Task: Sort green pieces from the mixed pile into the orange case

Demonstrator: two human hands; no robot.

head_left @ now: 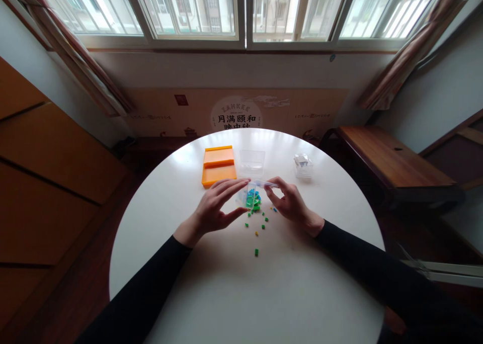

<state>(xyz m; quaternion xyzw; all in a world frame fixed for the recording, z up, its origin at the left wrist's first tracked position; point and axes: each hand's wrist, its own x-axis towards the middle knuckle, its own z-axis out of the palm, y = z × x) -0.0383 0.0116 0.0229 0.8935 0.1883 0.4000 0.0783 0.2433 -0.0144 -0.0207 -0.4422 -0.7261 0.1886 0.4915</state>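
The room around me is lit by a wide window (241, 12) with curtains (75, 57) drawn to either side, a wooden cabinet (49, 173) on my left and a wooden bench (392, 158) on my right. I sit at a round white table (211, 293) that takes up most of my view.

At the far side of the table lies an orange tray (219, 165), a clear plastic box (252, 163) just beside it, and a smaller clear container (303, 166) set apart to the right.

My left hand (217, 208) hovers with its fingers (236, 185) stretched out and loosely spread, thumb below, cupped toward a small clear bag (252, 197). My right hand (289, 200) pinches the bag's upper edge between thumb and fingertips. The bag sits between my hands, near the middle of the table, just in front of the clear box; it is see-through and packed with tiny green and blue bricks.

A scatter of loose little bricks (260, 222) lies on the table just below the bag, mostly green with a yellow one or two, and one green piece (256, 252) well apart, nearer me.
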